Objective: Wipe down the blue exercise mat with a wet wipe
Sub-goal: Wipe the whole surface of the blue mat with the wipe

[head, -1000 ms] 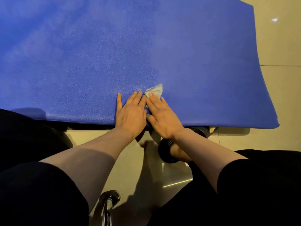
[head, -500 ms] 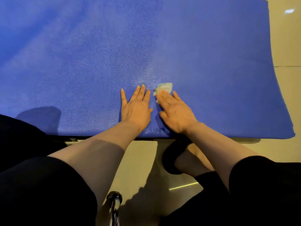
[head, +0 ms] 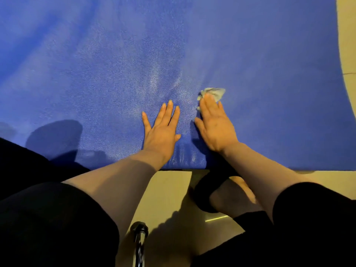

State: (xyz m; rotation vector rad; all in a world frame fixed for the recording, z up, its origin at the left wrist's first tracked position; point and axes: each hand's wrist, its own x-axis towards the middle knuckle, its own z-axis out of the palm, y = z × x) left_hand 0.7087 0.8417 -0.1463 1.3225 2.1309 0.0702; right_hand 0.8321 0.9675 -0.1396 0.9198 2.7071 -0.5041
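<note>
Our left hand (head: pixel 162 132) lies spread flat near the blue mat's (head: pixel 269 54) near edge; our right hand (head: pixel 216 126), fingers straight, presses the crumpled wipe (head: pixel 216 92), open mat beyond.

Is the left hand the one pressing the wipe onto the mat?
No, the wet wipe sits under the right hand, while the left hand lies flat on the bare blue mat.

glossy beige tiled floor (head: pixel 165 191), hard shadows.
</note>
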